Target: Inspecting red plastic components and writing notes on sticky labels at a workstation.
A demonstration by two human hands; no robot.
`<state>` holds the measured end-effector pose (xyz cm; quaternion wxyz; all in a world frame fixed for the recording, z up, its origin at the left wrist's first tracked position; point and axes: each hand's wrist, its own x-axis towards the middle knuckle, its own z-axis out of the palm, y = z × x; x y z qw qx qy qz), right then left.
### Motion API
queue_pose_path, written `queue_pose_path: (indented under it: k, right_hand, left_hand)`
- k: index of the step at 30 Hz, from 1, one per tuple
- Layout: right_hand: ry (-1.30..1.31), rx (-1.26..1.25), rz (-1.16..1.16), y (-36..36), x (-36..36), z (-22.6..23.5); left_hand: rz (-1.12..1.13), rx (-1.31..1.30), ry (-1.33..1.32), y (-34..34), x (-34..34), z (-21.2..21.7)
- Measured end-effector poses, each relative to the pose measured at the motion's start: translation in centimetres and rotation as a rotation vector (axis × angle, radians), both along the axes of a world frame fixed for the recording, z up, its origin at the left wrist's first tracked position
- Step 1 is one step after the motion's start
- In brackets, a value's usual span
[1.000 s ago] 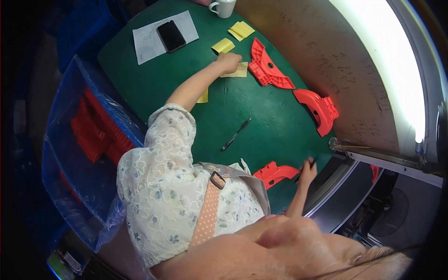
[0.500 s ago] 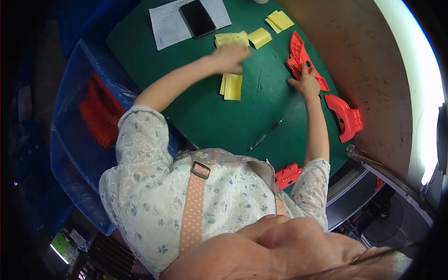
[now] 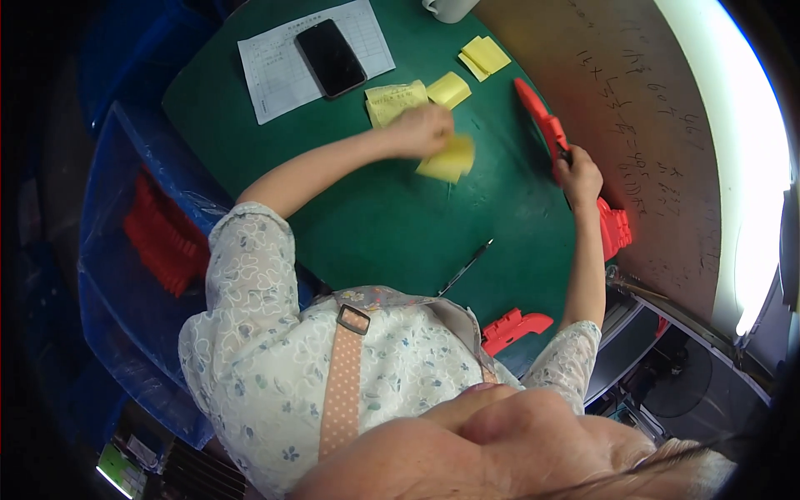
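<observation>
My left hand (image 3: 422, 131), fingers closed, holds a few yellow sticky notes (image 3: 451, 162) above the table; hand and notes are smeared by motion. My right hand (image 3: 581, 178) grips a long curved red plastic part (image 3: 540, 113) near its lower end, standing on edge at the table's right side. A second red plastic part (image 3: 615, 227) lies just below that hand, partly hidden by my wrist. Another red piece (image 3: 512, 330) rests at the near edge, by my right forearm. Beyond my left hand lie a written-on yellow note (image 3: 395, 102) and a curled yellow note (image 3: 449, 89).
More yellow notes (image 3: 484, 57) lie at the far right. A black phone (image 3: 331, 57) sits on a printed sheet (image 3: 265, 87), and a white mug (image 3: 451, 8) stands at the far edge. A pen (image 3: 466, 267) lies near me. On the left, a blue-lined bin (image 3: 125, 275) contains red parts (image 3: 162, 237).
My left hand has picked up the sticky notes and moved them right. My right hand has closed on the long red part and tipped it up on edge. The view has shifted slightly.
</observation>
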<state>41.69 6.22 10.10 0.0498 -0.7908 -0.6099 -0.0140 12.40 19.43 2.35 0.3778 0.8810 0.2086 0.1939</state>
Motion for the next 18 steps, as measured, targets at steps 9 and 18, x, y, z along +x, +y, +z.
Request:
queue_pose_path:
  k: [9,18]
  right_hand:
    - [0.286,-0.022,-0.214,1.0,0.9,0.6]
    - [0.249,0.006,-0.230,1.2,1.9,-0.3]
  left_hand:
    - [0.334,0.012,0.556,7.3,6.1,-0.2]
    - [0.058,0.229,0.904,8.4,8.2,1.7]
